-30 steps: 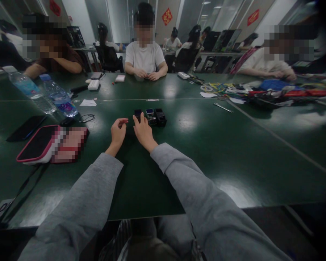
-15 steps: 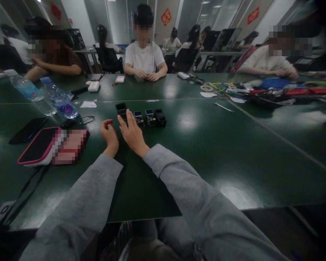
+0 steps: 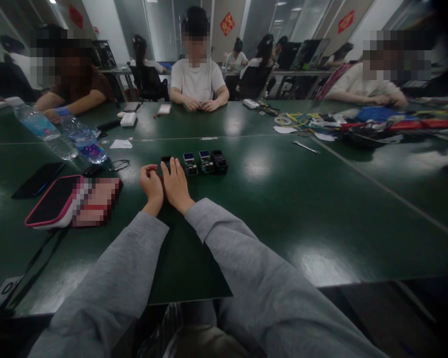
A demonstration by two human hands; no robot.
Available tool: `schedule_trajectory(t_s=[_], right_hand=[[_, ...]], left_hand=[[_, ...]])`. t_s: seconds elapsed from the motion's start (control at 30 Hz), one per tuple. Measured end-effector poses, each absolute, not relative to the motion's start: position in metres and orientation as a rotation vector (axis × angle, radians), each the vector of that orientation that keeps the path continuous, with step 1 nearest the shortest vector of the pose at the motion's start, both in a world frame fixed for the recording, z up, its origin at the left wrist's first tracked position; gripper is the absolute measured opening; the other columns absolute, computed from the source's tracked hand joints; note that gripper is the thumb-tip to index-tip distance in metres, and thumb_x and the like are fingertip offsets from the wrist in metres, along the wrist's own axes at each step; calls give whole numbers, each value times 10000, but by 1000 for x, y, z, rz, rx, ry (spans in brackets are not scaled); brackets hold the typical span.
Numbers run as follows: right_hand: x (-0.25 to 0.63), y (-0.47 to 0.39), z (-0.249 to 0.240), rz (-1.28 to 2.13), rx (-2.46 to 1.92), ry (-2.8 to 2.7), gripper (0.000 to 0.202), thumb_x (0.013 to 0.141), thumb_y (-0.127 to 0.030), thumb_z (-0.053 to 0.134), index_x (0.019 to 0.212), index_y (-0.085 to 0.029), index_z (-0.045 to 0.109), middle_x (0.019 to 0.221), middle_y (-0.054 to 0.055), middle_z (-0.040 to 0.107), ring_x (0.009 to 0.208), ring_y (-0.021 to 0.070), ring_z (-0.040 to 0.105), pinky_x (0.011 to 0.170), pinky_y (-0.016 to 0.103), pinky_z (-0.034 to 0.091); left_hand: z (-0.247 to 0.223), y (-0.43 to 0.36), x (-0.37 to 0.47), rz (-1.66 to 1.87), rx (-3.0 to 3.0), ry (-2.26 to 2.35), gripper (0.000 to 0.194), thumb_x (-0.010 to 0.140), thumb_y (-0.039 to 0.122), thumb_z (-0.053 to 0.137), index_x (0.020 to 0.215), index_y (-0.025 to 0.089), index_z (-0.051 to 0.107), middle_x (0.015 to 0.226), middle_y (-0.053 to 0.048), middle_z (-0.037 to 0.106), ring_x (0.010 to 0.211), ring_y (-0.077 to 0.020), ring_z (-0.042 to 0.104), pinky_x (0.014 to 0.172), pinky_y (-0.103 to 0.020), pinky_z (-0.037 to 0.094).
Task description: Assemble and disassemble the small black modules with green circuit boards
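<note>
1. Covering part of a small dark box (image 3: pixel 167 160), the right hand (image 3: pixel 175 183) has its fingers straight and slightly spread; its thumb is hidden, so I cannot tell whether it pinches the box. On a clock face centred on this hand, the box shows at 11 o'clock, beyond the fingertips.
2. At 9 o'clock, just beside it, the left hand (image 3: pixel 151 186) has its fingers curled; whether they pinch anything, I cannot tell.
3. At 1 o'clock, near the right hand, a circuit board (image 3: pixel 190 164) with a little screen lies on the green table (image 3: pixel 283 209).
4. At 2 o'clock come a second board (image 3: pixel 206 162) and, just beside it, a black case (image 3: pixel 219 162).
5. Well apart at 9 o'clock are a phone (image 3: pixel 39 180) and a pink-edged pouch (image 3: pixel 54 201); at 10, two water bottles (image 3: pixel 85 141).
6. Between 2 and 3 o'clock lies a wrench (image 3: pixel 305 147).
7. At 12 o'clock, across the table, sits a person in a white shirt (image 3: pixel 197 81).
</note>
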State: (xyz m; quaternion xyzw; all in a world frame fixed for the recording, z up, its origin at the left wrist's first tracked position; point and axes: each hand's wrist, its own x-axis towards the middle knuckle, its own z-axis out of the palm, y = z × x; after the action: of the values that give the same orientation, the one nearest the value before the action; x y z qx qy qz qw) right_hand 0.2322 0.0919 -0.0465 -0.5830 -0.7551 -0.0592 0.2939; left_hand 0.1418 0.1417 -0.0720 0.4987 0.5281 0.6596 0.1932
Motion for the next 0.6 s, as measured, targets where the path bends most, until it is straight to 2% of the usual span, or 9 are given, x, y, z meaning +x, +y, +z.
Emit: schedule_trajectory(t_s=[0.13,0.3,0.43,0.6], right_hand=[[254,81,-43,-197,-1506,-1967,472,1044,-166,314,1496,-128,441,1599,182,319,1516,291,244,1222,495,307],[301,70,-48,-218,-1533,-2029,454,1023,-199,392,1463,-128,478,1586,177,337,1502,309,272,1209,504,326],[321,68,-55,-148,-1574,-2074,478,1000,-204,452,1468,-110,468,1583,195,337,1460,321,350,1176,490,382],[320,71,-57,-136,-1530,-2112,528,999,-205,463,1512,-88,412,1605,210,285,1441,318,384,1176,445,389]], left_hand=[[-60,129,151,1788,1779,1587,170,876,121,488,902,207,632,1005,-72,648,1026,-228,587,987,-412,471],[-58,125,158,1501,2098,1650,248,901,216,579,1132,228,669,1335,-114,603,1302,-320,483,1128,-552,365],[-68,135,154,1378,2062,1565,363,965,352,523,1274,195,630,1450,-145,547,1392,-304,455,1186,-534,331],[-73,142,150,1315,2025,1456,410,978,357,482,1313,165,620,1532,-154,477,1451,-267,416,1222,-466,320]])
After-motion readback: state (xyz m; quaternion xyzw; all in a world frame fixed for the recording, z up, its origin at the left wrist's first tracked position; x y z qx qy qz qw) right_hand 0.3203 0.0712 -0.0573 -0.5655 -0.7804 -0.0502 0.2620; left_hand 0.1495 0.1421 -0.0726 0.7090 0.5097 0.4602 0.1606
